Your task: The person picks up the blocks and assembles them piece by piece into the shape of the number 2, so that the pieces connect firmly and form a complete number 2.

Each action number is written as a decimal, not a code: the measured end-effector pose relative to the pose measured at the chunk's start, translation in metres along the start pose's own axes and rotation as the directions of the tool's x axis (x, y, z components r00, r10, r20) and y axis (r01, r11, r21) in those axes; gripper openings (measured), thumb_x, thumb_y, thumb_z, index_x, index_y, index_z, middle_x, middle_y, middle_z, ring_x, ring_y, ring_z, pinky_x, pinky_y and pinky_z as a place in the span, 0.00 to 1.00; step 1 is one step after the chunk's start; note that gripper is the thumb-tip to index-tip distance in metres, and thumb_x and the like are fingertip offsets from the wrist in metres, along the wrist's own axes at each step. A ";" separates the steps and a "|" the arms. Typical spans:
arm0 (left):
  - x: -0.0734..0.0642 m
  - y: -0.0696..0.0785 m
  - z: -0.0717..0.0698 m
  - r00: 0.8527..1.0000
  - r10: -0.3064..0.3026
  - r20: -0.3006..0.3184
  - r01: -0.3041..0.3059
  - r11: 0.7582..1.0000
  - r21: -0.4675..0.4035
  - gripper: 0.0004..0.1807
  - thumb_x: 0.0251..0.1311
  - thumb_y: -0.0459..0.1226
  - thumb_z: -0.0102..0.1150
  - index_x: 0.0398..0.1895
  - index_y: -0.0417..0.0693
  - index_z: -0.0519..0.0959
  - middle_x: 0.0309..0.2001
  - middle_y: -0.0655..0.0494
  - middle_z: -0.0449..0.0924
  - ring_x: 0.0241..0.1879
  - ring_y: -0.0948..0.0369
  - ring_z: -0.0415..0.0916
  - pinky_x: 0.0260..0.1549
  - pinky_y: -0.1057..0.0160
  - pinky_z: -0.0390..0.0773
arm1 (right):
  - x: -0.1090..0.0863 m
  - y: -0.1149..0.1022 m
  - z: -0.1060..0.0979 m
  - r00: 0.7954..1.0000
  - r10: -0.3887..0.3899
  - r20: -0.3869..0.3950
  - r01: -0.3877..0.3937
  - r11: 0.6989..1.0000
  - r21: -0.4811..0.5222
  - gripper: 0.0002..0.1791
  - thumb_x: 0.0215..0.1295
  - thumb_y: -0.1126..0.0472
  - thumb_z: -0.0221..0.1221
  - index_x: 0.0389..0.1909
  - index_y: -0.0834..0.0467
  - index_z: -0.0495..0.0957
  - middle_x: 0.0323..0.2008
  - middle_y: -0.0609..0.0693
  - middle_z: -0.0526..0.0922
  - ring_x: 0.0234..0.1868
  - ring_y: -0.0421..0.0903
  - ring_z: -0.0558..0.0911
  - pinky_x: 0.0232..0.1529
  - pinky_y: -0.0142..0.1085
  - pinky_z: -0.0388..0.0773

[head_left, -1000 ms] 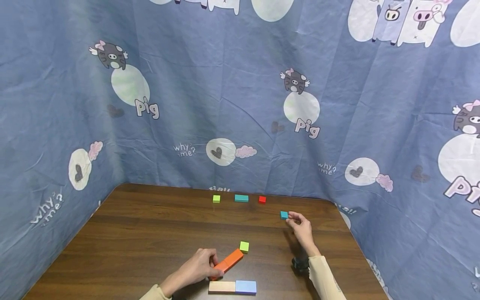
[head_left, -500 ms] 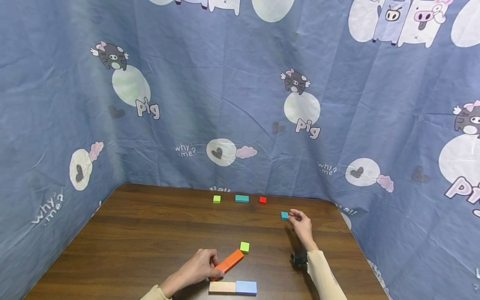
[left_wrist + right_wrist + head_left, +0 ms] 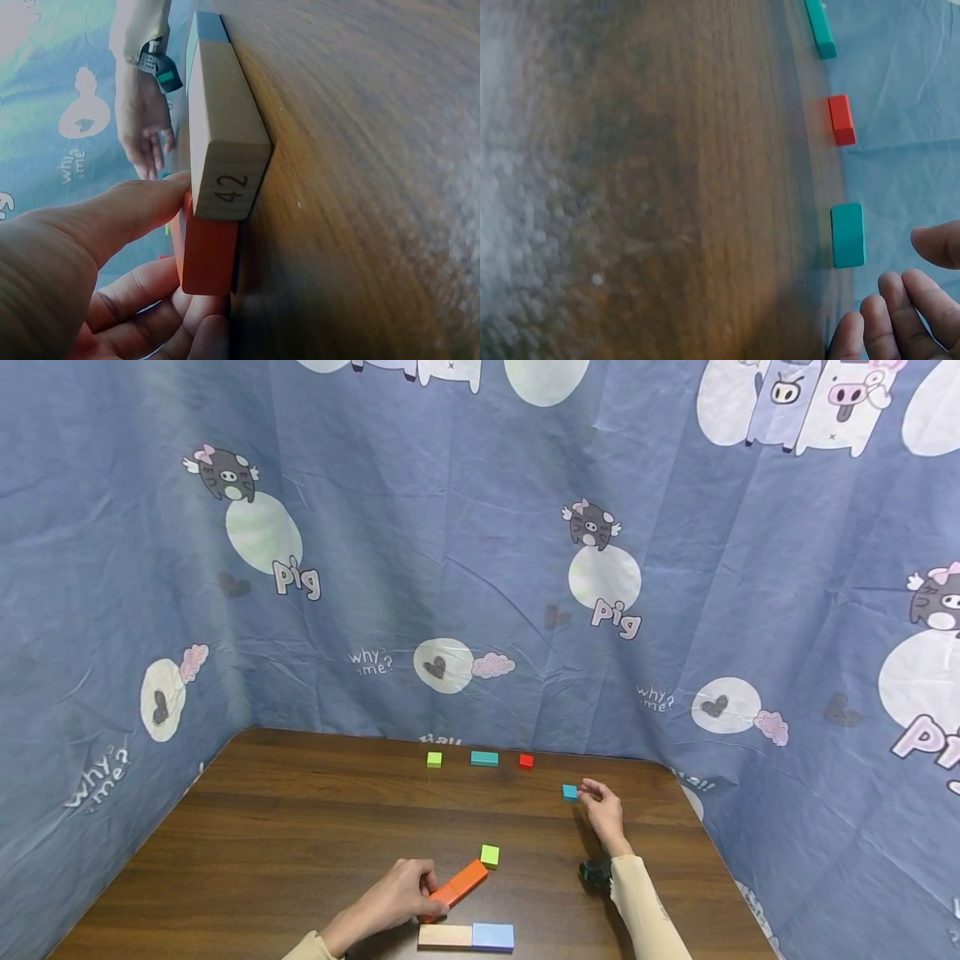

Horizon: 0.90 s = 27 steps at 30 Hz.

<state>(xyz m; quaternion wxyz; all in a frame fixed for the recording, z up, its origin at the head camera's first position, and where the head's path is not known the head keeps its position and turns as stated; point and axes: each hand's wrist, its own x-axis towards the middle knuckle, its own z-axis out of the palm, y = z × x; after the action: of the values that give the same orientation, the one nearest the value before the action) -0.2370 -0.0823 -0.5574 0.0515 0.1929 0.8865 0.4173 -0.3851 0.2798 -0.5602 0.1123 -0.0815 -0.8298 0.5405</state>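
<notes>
Turquoise block (image 3: 570, 792) is lying on the counter (image 3: 300, 827), just left of the right hand (image 3: 603, 814) (thumb and fingers parted, gripping nothing), while the left hand (image 3: 401, 891) is pinching an orange bar's (image 3: 461, 883) near end.

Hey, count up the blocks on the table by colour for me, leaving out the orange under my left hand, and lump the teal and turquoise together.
Lime green blocks: 2
Teal or turquoise blocks: 2
Red block: 1
Plain wood block: 1
Light blue block: 1
Total: 7
</notes>
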 end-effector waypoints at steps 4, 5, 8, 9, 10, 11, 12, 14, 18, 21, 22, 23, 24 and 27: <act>0.000 0.000 0.000 1.000 0.002 -0.003 -0.002 1.000 0.001 0.16 0.41 0.42 0.75 0.23 0.47 0.75 0.20 0.66 0.71 0.18 0.72 0.65 0.15 0.72 0.64 | 0.002 0.002 0.001 1.000 0.002 0.015 -0.002 1.000 -0.011 0.21 0.64 0.63 0.59 0.57 0.65 0.74 0.53 0.62 0.80 0.54 0.56 0.78 0.47 0.37 0.74; 0.000 0.000 -0.001 1.000 0.001 -0.002 -0.001 1.000 -0.003 0.16 0.41 0.42 0.75 0.24 0.47 0.75 0.20 0.66 0.71 0.18 0.72 0.65 0.15 0.72 0.64 | 0.003 0.002 0.002 1.000 0.002 0.023 -0.001 1.000 -0.013 0.21 0.64 0.63 0.59 0.58 0.65 0.74 0.53 0.62 0.80 0.54 0.56 0.77 0.49 0.40 0.75; 0.000 0.000 -0.001 1.000 -0.003 0.001 0.003 1.000 -0.006 0.15 0.41 0.42 0.74 0.24 0.47 0.76 0.19 0.66 0.71 0.18 0.72 0.65 0.15 0.72 0.64 | 0.005 0.003 0.002 0.999 0.001 0.050 0.000 1.000 -0.018 0.22 0.64 0.64 0.58 0.59 0.65 0.73 0.55 0.63 0.79 0.56 0.57 0.76 0.54 0.47 0.73; 0.000 0.000 -0.001 1.000 0.000 0.002 0.000 1.000 -0.011 0.15 0.41 0.42 0.74 0.24 0.47 0.76 0.20 0.66 0.71 0.18 0.72 0.65 0.16 0.72 0.64 | 0.005 0.004 0.001 0.998 0.002 0.061 -0.001 1.000 -0.023 0.23 0.64 0.64 0.58 0.60 0.65 0.72 0.55 0.62 0.79 0.57 0.58 0.76 0.55 0.48 0.72; 0.000 0.001 -0.001 1.000 0.002 0.003 -0.001 1.000 -0.015 0.15 0.41 0.42 0.74 0.24 0.46 0.76 0.20 0.66 0.71 0.18 0.72 0.65 0.16 0.72 0.64 | 0.006 0.004 0.001 0.997 0.005 0.071 -0.003 1.000 -0.023 0.23 0.64 0.64 0.58 0.60 0.65 0.72 0.56 0.63 0.78 0.58 0.58 0.75 0.56 0.50 0.71; 0.000 0.001 -0.001 1.000 0.002 0.004 -0.001 1.000 -0.016 0.15 0.41 0.42 0.74 0.24 0.47 0.76 0.20 0.66 0.72 0.18 0.72 0.65 0.16 0.72 0.64 | 0.006 0.005 0.001 0.996 0.008 0.084 -0.006 1.000 -0.025 0.24 0.64 0.64 0.58 0.61 0.65 0.71 0.57 0.63 0.78 0.59 0.58 0.75 0.57 0.50 0.71; 0.000 0.001 -0.001 1.000 0.002 0.004 -0.002 1.000 -0.015 0.15 0.41 0.42 0.74 0.24 0.47 0.76 0.20 0.66 0.72 0.18 0.72 0.65 0.16 0.72 0.64 | 0.006 0.005 0.001 0.995 0.008 0.095 -0.005 0.999 -0.033 0.24 0.64 0.64 0.58 0.61 0.65 0.71 0.58 0.63 0.77 0.59 0.59 0.74 0.58 0.51 0.70; 0.000 0.001 -0.001 1.000 0.002 0.006 -0.002 1.000 -0.014 0.15 0.40 0.42 0.74 0.24 0.47 0.76 0.20 0.66 0.71 0.19 0.72 0.65 0.16 0.72 0.64 | 0.007 0.006 0.001 0.993 0.010 0.114 -0.005 0.999 -0.042 0.25 0.64 0.64 0.57 0.62 0.64 0.70 0.59 0.63 0.76 0.61 0.59 0.73 0.58 0.52 0.69; 0.000 0.001 -0.001 1.000 0.003 0.007 -0.003 1.000 -0.014 0.15 0.41 0.41 0.74 0.24 0.47 0.76 0.20 0.66 0.71 0.19 0.72 0.65 0.16 0.72 0.63 | 0.007 0.006 0.001 0.990 0.006 0.143 0.002 0.998 -0.057 0.26 0.65 0.64 0.57 0.64 0.63 0.69 0.61 0.64 0.74 0.62 0.60 0.71 0.59 0.53 0.69; 0.000 0.002 -0.001 1.000 0.005 0.006 -0.005 1.000 -0.019 0.15 0.41 0.41 0.74 0.24 0.46 0.76 0.20 0.65 0.70 0.19 0.72 0.64 0.16 0.72 0.63 | 0.007 0.006 0.002 0.988 0.009 0.153 0.000 0.998 -0.063 0.25 0.66 0.64 0.56 0.64 0.62 0.69 0.61 0.63 0.74 0.62 0.59 0.71 0.59 0.53 0.68; 0.000 0.002 -0.001 1.000 0.004 0.005 -0.004 1.000 -0.016 0.15 0.41 0.42 0.74 0.24 0.46 0.76 0.20 0.65 0.70 0.19 0.72 0.64 0.16 0.72 0.63 | 0.007 0.006 0.002 0.988 0.009 0.155 0.001 0.998 -0.066 0.25 0.66 0.64 0.56 0.63 0.62 0.70 0.61 0.63 0.74 0.62 0.59 0.71 0.59 0.53 0.68; 0.000 0.002 -0.001 1.000 0.003 0.005 -0.003 1.000 -0.016 0.15 0.41 0.42 0.74 0.24 0.46 0.76 0.20 0.65 0.70 0.19 0.72 0.64 0.16 0.72 0.63 | 0.008 0.007 0.002 0.988 0.008 0.155 0.003 0.997 -0.071 0.24 0.66 0.65 0.56 0.63 0.62 0.70 0.61 0.63 0.74 0.62 0.59 0.71 0.59 0.53 0.68; 0.000 0.002 -0.001 1.000 0.002 0.005 -0.002 1.000 -0.017 0.15 0.41 0.41 0.74 0.24 0.46 0.76 0.20 0.65 0.70 0.18 0.72 0.65 0.16 0.72 0.63 | 0.008 0.007 0.003 0.988 0.007 0.154 0.004 0.997 -0.074 0.24 0.66 0.65 0.56 0.63 0.62 0.70 0.61 0.63 0.74 0.62 0.59 0.71 0.59 0.53 0.68; 0.000 0.002 -0.001 1.000 0.005 0.005 -0.005 1.000 -0.024 0.15 0.41 0.41 0.74 0.24 0.46 0.75 0.19 0.65 0.71 0.18 0.72 0.65 0.15 0.72 0.64 | 0.008 0.007 0.003 0.989 0.006 0.148 0.005 0.997 -0.075 0.23 0.65 0.65 0.57 0.62 0.63 0.71 0.60 0.63 0.74 0.61 0.59 0.71 0.60 0.52 0.68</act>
<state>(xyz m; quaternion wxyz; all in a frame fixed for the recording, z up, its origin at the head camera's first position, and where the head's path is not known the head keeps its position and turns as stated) -0.2362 -0.0819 -0.5556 0.0552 0.1955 0.8809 0.4276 -0.3934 0.2819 -0.5674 0.0468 -0.0456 -0.8556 0.5135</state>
